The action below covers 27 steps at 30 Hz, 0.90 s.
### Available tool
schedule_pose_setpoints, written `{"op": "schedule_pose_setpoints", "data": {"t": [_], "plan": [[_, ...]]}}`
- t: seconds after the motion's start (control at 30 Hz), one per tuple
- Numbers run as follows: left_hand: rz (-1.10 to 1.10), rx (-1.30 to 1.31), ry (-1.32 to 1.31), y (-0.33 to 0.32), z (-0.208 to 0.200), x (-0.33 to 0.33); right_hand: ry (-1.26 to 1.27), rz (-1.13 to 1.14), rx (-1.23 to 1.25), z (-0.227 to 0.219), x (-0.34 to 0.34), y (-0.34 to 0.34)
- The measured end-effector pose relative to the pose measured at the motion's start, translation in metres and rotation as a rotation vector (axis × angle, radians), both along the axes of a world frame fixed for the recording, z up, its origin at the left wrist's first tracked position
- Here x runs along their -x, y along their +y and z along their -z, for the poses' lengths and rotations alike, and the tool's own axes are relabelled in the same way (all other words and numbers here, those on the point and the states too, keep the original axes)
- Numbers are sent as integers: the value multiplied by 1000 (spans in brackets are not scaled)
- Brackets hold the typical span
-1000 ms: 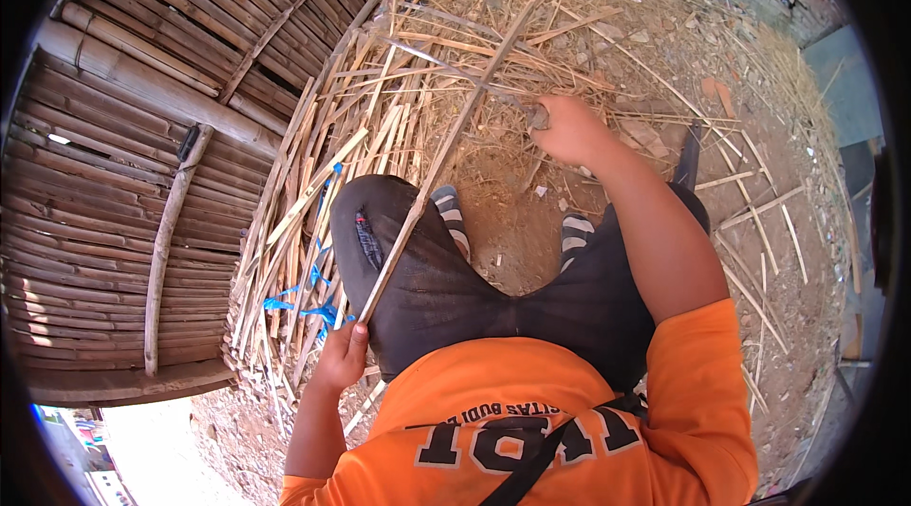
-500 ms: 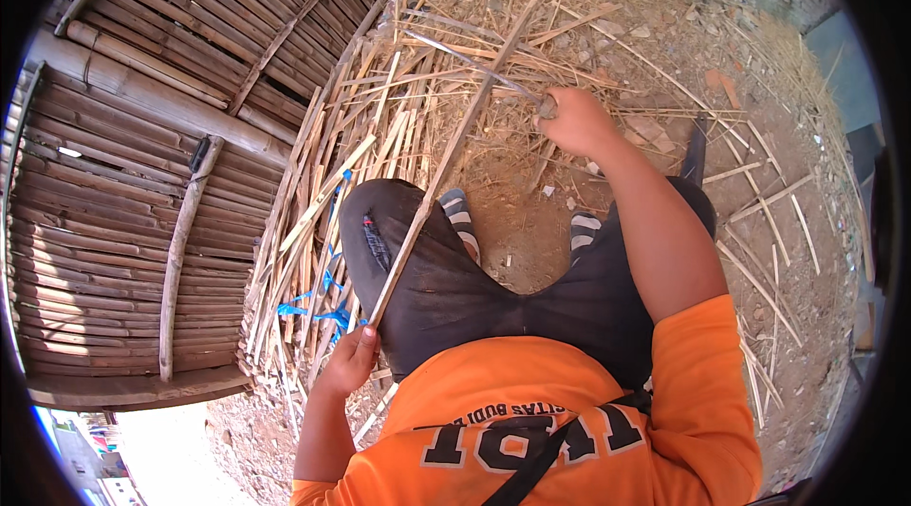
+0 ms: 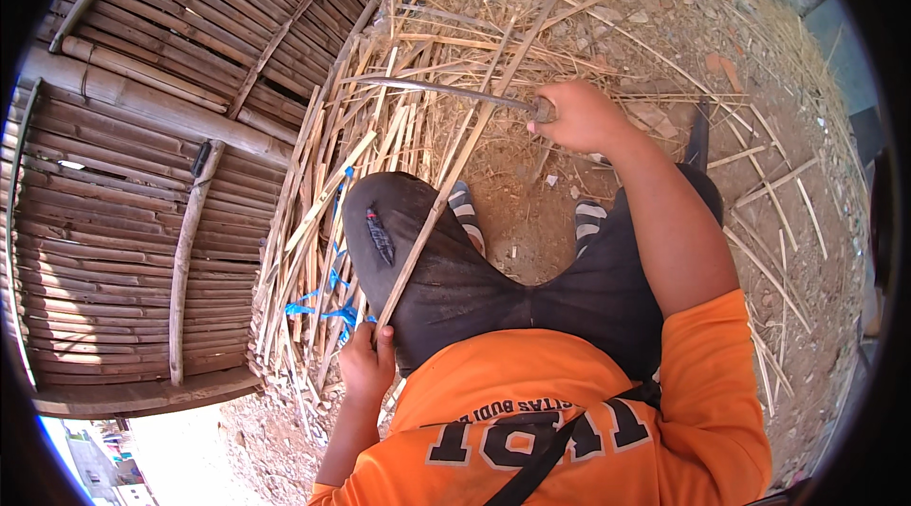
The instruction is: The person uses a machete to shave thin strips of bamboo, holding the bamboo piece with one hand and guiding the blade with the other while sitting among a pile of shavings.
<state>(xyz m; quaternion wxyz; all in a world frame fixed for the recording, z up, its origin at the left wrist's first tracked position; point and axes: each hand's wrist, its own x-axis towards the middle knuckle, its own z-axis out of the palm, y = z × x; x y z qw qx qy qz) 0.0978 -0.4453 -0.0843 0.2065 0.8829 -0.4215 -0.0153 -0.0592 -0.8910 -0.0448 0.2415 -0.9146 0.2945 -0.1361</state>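
Note:
My left hand (image 3: 368, 361) is closed on the lower end of a long bamboo strip (image 3: 424, 233). The strip slants over my left thigh and away to the far right. Beside its far part runs a thinner sliver (image 3: 462, 127); I cannot tell whether the two are joined. My right hand (image 3: 581, 117) grips the handle of a long knife with a thin, curved blade (image 3: 446, 88). The blade points left and crosses the strip near the handle. The end of the handle shows at my thumb.
Cut bamboo strips (image 3: 323, 193) lie in a heap at my left, with blue ties (image 3: 327, 309) among them. Left of these stands a bamboo slat structure (image 3: 104, 250). A dark, long object (image 3: 697, 136) is by my right knee. Loose strips (image 3: 773, 212) litter the right ground.
The knife blade has swung from slanting up and away to lying nearly level across the strip. A pale sliver now shows beside the strip. My left hand has shifted slightly right.

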Motion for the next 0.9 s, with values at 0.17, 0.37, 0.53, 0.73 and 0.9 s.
{"op": "schedule_pose_setpoints", "data": {"t": [0.17, 0.37, 0.53, 0.73, 0.9], "plan": [[25, 25, 362, 13, 6, -18, 16, -52, -13, -14, -5, 10], [-179, 22, 1460, 21, -4, -31, -23, -109, 63, -15, -3, 14], [-185, -47, 1140, 15, -7, -20, -31, -112, 30, -13, -4, 16], [-113, -39, 219, 14, 5, 6, 44, -156, 59, -13, -5, 16], [3, 50, 210, 10, 3, 11, 25, -206, 121, 9, -11, 27]]}}
